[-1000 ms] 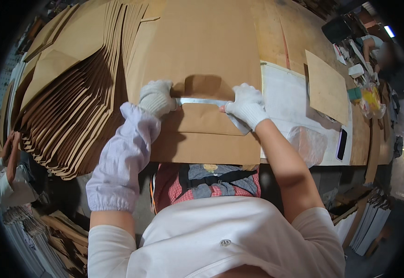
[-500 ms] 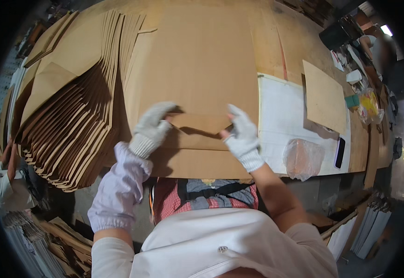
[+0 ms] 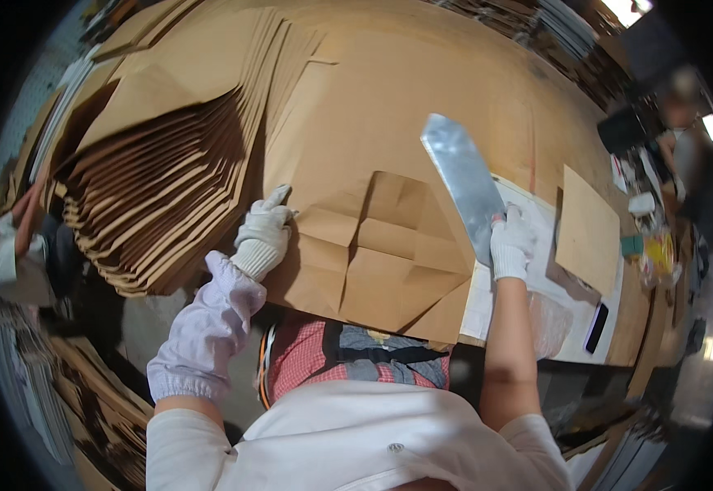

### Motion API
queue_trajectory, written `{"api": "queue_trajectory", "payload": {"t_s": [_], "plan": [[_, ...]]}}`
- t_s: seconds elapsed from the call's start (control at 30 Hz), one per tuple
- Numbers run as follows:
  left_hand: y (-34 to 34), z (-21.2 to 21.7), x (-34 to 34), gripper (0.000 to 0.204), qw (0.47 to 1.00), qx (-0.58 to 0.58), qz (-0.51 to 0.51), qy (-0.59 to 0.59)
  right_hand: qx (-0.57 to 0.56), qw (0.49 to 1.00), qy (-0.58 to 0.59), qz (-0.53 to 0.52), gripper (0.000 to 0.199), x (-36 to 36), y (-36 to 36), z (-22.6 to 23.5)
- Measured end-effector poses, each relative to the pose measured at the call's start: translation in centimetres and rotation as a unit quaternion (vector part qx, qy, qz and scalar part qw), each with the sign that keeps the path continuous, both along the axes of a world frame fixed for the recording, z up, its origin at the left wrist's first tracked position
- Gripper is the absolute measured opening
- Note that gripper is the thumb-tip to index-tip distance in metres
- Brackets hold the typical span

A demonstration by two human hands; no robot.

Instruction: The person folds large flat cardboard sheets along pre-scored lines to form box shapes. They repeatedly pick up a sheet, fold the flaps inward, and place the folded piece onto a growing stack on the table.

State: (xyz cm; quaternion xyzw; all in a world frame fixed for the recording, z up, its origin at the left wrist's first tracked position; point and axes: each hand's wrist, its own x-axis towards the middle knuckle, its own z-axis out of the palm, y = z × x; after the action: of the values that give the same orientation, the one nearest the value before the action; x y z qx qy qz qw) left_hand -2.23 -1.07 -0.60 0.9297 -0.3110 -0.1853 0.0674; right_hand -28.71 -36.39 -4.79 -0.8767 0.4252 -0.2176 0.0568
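A sheet-like brown kraft paper bag (image 3: 410,282) lies before me, its near end opened out into flaps with diagonal creases. My left hand (image 3: 265,233), in a white knitted glove and lilac sleeve cover, rests at the bag's left edge with fingers extended and nothing visible in it. In my right hand (image 3: 512,241), gloved with bare fingertips, is a long flat metal plate (image 3: 461,176) with a pointed far end. The plate slants up and left over the bag's right side, its lower end in my grip.
Fanned folded kraft bags (image 3: 160,180) are stacked at the left. On the right are a white sheet (image 3: 479,307), a thin board (image 3: 590,233), a clear plastic bag (image 3: 549,323) and a dark phone (image 3: 596,327). Other people are at the far left and far right.
The bag's near end has gone from a raised opening to flattened, creased flaps. My right hand has moved right and now holds the metal plate. The view has shifted.
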Motion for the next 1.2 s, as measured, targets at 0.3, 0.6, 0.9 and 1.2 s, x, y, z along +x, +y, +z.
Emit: {"api": "queue_trajectory", "payload": {"t_s": [0.3,0.6,0.9,1.2], "plan": [[2.1,-2.9,-0.8,0.03,0.967,-0.236,0.088,0.036,-0.135,0.84,0.177,0.495,0.015,18.8,18.6,7.0],[1.0,-1.6,-1.7,0.022,0.958,-0.234,0.146,0.082,-0.067,0.816,0.339,0.464,0.012,19.1,16.1,7.1],[0.8,-3.2,-1.1,0.022,0.919,-0.297,0.221,0.137,0.135,0.937,0.292,0.135,0.028,0.5,6.3,5.9],[-8.2,15.0,2.8,0.021,0.969,-0.136,-0.206,0.02,0.1,0.976,0.108,0.161,0.011,-2.8,7.6,-0.2]]}}
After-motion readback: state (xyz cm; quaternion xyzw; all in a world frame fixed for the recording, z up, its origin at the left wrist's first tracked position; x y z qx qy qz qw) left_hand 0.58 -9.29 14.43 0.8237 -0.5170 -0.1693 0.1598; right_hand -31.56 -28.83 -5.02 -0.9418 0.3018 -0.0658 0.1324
